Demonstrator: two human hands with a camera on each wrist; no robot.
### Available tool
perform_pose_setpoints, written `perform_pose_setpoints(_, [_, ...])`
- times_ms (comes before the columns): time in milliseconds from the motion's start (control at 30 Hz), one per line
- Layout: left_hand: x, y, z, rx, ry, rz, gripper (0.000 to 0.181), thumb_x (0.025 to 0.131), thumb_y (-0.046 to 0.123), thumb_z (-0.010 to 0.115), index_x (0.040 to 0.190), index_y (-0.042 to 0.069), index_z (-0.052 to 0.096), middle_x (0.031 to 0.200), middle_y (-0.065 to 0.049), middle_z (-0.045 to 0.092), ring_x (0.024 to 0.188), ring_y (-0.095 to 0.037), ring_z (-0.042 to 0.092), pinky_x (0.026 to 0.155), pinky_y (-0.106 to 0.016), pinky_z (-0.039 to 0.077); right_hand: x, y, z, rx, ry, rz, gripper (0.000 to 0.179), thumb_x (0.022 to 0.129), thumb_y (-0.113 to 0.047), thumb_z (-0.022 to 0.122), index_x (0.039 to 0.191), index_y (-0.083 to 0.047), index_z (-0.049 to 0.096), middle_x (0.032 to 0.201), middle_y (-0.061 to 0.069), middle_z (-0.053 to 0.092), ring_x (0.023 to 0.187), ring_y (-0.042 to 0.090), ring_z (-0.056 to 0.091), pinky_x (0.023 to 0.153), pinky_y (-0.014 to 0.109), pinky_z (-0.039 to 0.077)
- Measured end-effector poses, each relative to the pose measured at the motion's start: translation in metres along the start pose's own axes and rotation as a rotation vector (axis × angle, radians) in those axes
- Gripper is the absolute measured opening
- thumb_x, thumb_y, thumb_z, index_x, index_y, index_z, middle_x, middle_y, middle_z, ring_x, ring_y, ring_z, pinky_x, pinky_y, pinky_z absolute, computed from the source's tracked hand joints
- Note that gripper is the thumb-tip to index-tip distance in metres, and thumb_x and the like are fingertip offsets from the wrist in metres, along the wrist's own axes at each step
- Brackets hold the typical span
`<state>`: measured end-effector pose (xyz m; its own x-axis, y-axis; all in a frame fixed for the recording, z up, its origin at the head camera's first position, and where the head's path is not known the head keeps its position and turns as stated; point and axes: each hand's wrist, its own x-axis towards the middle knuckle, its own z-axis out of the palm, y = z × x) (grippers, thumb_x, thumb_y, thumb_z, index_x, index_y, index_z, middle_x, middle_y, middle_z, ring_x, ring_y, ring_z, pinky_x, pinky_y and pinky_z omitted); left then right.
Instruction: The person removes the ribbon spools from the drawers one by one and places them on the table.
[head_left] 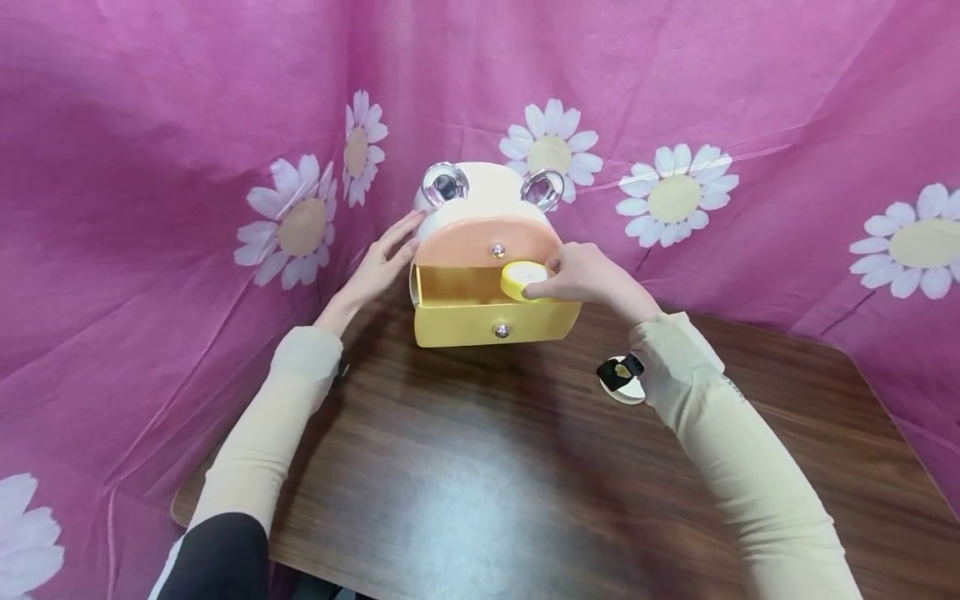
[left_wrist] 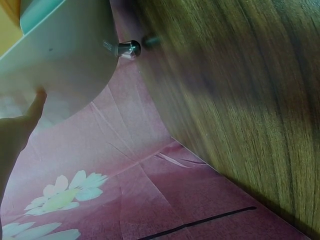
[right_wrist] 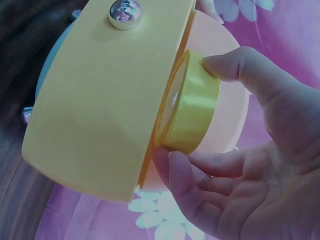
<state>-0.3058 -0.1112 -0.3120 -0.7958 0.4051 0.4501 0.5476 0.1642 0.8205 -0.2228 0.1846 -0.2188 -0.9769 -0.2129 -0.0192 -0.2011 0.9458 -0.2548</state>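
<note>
A small white cabinet [head_left: 480,187] with two silver ring-like ears stands at the back of the table. Its peach upper drawer [head_left: 453,243] is closed, while the yellow lower drawer [head_left: 457,326] is pulled out. My right hand [head_left: 592,273] pinches a yellow roll of tape [right_wrist: 199,107] between thumb and fingers, right at the rim on the drawer's right side. Against the cabinet's left side rests my left hand [head_left: 381,260], its fingers extended; in the left wrist view a fingertip [left_wrist: 40,96] meets the white side wall.
On the brown wooden table [head_left: 420,467], to the right of the cabinet, lies a white round piece [head_left: 633,392] with a black item [head_left: 615,375] on it. Pink cloth [head_left: 675,83] with daisies hangs close behind the cabinet and along the left.
</note>
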Motion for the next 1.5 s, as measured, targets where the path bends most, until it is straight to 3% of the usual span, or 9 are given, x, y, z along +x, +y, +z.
perform_pose_setpoints(267, [0.002, 0.0, 0.004, -0.001, 0.009, -0.013, 0.049, 0.104, 0.008, 0.047, 0.151, 0.002, 0.036, 0.163, -0.017, 0.027, 0.155, -0.027, 0.017, 0.129, -0.045, 0.015, -0.041, 0.027, -0.019, 0.091, 0.057, 0.103, 0.033, 0.078, -0.038, 0.076, 0.081, -0.009, 0.06, 0.072, 0.001, 0.056, 0.075, 0.019, 0.051, 0.065, 0.029, 0.039])
perform_pose_setpoints(400, [0.001, -0.004, 0.004, 0.018, 0.02, -0.031, 0.05, 0.104, 0.013, 0.048, 0.152, 0.005, 0.037, 0.164, -0.015, 0.026, 0.155, -0.027, 0.019, 0.128, -0.046, 0.015, -0.063, 0.057, -0.023, 0.076, 0.103, 0.156, 0.041, 0.078, -0.039, 0.077, 0.1, -0.005, 0.067, 0.09, 0.01, 0.067, 0.087, 0.024, 0.058, 0.074, 0.032, 0.043])
perform_pose_setpoints(667, [0.007, -0.037, -0.002, 0.017, 0.062, -0.033, 0.05, 0.104, 0.022, 0.051, 0.152, 0.018, 0.04, 0.165, -0.006, 0.026, 0.155, -0.02, 0.021, 0.128, -0.046, 0.018, -0.098, 0.124, -0.019, 0.063, 0.155, 0.29, 0.061, 0.081, -0.045, 0.075, 0.119, 0.002, 0.063, 0.113, 0.023, 0.068, 0.105, 0.035, 0.06, 0.085, 0.044, 0.046])
perform_pose_setpoints(800, [0.007, -0.04, -0.004, 0.001, 0.074, -0.031, 0.049, 0.104, 0.021, 0.051, 0.152, 0.017, 0.041, 0.165, -0.004, 0.028, 0.155, -0.018, 0.021, 0.128, -0.045, 0.019, -0.104, 0.155, -0.007, 0.079, 0.162, 0.346, 0.062, 0.083, -0.046, 0.073, 0.118, 0.004, 0.062, 0.112, 0.026, 0.067, 0.102, 0.037, 0.059, 0.079, 0.04, 0.046])
perform_pose_setpoints(967, [0.002, -0.015, 0.006, -0.031, 0.041, -0.055, 0.05, 0.104, 0.017, 0.048, 0.152, 0.008, 0.038, 0.165, -0.011, 0.025, 0.155, -0.023, 0.018, 0.127, -0.048, 0.019, -0.113, 0.193, 0.017, 0.096, 0.176, 0.396, 0.058, 0.084, -0.046, 0.072, 0.111, 0.005, 0.065, 0.102, 0.024, 0.069, 0.093, 0.035, 0.061, 0.069, 0.032, 0.044])
perform_pose_setpoints(1067, [0.002, -0.021, 0.009, -0.024, 0.04, -0.059, 0.049, 0.105, 0.018, 0.048, 0.152, 0.01, 0.038, 0.165, -0.008, 0.025, 0.155, -0.022, 0.019, 0.127, -0.048, 0.02, -0.115, 0.209, 0.03, 0.124, 0.172, 0.418, 0.056, 0.084, -0.047, 0.072, 0.108, 0.004, 0.066, 0.095, 0.019, 0.069, 0.088, 0.031, 0.059, 0.067, 0.028, 0.042])
perform_pose_setpoints(1200, [0.003, -0.045, 0.01, -0.01, 0.052, -0.05, 0.049, 0.104, 0.019, 0.049, 0.153, 0.017, 0.04, 0.165, -0.002, 0.026, 0.155, -0.019, 0.021, 0.126, -0.049, 0.021, -0.114, 0.227, 0.049, 0.16, 0.168, 0.45, 0.049, 0.083, -0.045, 0.073, 0.098, 0.002, 0.066, 0.08, 0.008, 0.065, 0.08, 0.026, 0.054, 0.064, 0.027, 0.041])
perform_pose_setpoints(1333, [0.001, -0.046, 0.009, 0.003, 0.054, -0.039, 0.049, 0.104, 0.017, 0.049, 0.152, 0.016, 0.04, 0.165, -0.003, 0.027, 0.154, -0.019, 0.022, 0.126, -0.047, 0.023, -0.109, 0.242, 0.066, 0.164, 0.15, 0.487, 0.042, 0.081, -0.042, 0.074, 0.084, -0.002, 0.061, 0.07, 0.0, 0.055, 0.074, 0.022, 0.049, 0.062, 0.026, 0.038])
perform_pose_setpoints(1500, [0.003, -0.034, 0.007, 0.031, 0.056, -0.023, 0.049, 0.104, 0.015, 0.048, 0.152, 0.013, 0.039, 0.165, -0.007, 0.028, 0.155, -0.022, 0.021, 0.128, -0.045, 0.019, -0.102, 0.256, 0.078, 0.165, 0.124, 0.516, 0.042, 0.08, -0.04, 0.074, 0.083, -0.001, 0.058, 0.074, 0.004, 0.055, 0.076, 0.024, 0.05, 0.062, 0.025, 0.038])
